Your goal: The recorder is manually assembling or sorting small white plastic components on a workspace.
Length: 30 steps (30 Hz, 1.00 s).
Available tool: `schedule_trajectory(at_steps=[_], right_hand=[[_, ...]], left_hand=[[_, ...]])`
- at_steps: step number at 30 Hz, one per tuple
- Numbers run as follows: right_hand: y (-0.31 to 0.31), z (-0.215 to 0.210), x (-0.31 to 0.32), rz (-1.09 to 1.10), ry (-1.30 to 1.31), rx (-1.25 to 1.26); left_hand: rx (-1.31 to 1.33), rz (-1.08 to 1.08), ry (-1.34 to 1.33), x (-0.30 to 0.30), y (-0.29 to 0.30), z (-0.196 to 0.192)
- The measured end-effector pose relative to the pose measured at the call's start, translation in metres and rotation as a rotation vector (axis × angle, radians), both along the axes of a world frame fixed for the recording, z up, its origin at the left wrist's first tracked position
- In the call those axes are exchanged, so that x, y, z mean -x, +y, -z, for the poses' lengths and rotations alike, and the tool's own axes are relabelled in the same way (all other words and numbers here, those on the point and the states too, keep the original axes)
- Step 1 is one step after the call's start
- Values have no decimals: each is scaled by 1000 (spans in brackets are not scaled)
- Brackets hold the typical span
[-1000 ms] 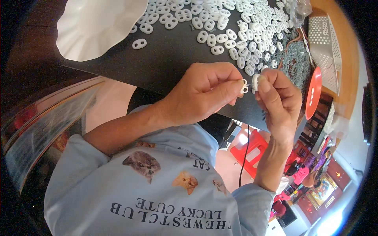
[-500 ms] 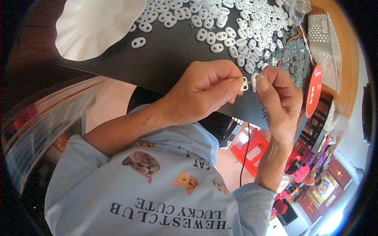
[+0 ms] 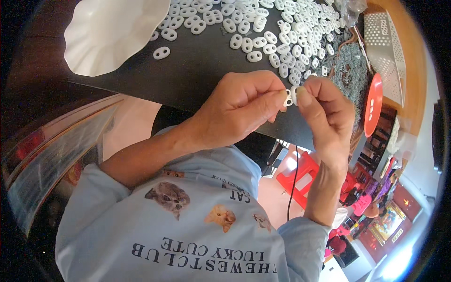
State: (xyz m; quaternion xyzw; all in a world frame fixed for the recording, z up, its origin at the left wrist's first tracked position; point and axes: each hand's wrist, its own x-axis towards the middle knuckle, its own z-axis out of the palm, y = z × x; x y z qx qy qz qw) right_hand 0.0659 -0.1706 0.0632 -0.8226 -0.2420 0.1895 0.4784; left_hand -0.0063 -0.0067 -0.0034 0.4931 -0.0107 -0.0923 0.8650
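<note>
My left hand (image 3: 251, 103) pinches a small white plastic piece with holes (image 3: 288, 98) between thumb and forefinger. Right beside it, my right hand (image 3: 326, 110) grips a white oval two-hole piece (image 3: 295, 94) by thumb and fingertips. The two pieces meet, or nearly so, above the table's near edge; whether they are joined I cannot tell. Beyond my hands, many loose white two-hole ovals (image 3: 254, 56) lie spread over the black tabletop (image 3: 197, 70). A heap of small grey pieces (image 3: 345, 70) sits to the right of them.
At the far left stands a white wavy-rimmed dish (image 3: 105, 37). An orange-red plate (image 3: 373, 105) with a few white bits is at the right, near a white perforated basket (image 3: 385, 51). A clear plastic bag (image 3: 351, 11) lies far right. Below are a red stool (image 3: 300, 181) and a black cable (image 3: 293, 188).
My right hand has moved left, bringing its oval piece up against the piece in my left hand. The gap between the two has closed.
</note>
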Motion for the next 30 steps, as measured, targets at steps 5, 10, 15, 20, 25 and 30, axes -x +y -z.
schedule_trajectory(at_steps=[5, 10, 15, 20, 25, 30], right_hand=[[-2, 2, -1, -8, 24, -16], [1, -1, -1, -41, 25, -15], [0, 0, 1, -35, 58, 0], [-3, -2, 3, -69, -17, 46], [-5, 1, 0, -95, -115, -11], [-5, 0, 2, -86, -82, 15]], left_hand=[[-51, 7, -31, -1, -1, 0], [-59, 7, -33, -1, -3, -2], [-37, -8, 5, -1, -3, -2], [-82, -40, -68, 0, -4, 0], [-77, -48, -93, 0, -5, 0], [-77, -45, -77, 1, -3, -1]])
